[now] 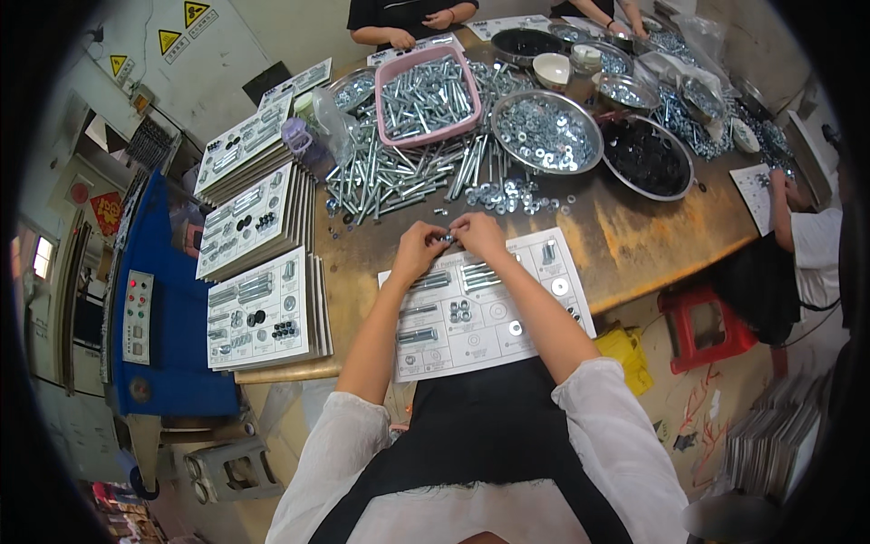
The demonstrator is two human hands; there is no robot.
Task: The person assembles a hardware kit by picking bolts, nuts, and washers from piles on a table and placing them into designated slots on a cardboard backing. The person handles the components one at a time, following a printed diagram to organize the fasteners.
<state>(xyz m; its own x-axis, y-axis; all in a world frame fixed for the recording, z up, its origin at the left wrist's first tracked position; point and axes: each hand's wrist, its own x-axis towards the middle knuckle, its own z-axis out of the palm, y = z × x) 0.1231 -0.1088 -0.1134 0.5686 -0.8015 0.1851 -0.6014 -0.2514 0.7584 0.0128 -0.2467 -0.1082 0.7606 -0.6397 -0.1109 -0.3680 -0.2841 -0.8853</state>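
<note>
My left hand and my right hand meet above the far edge of a white printed card. Their fingertips pinch together around small shiny metal pieces, too small and covered to name. On the card's grid lie long bolts, a cluster of nuts and a few washers. My forearms hide part of the card. Just beyond my hands, loose washers are scattered beside a heap of long silver bolts.
Stacks of filled cards line the table's left side. A pink basket of bolts, a steel bowl of washers and a bowl of black parts stand beyond. Other people work across and at right. A red stool stands at right.
</note>
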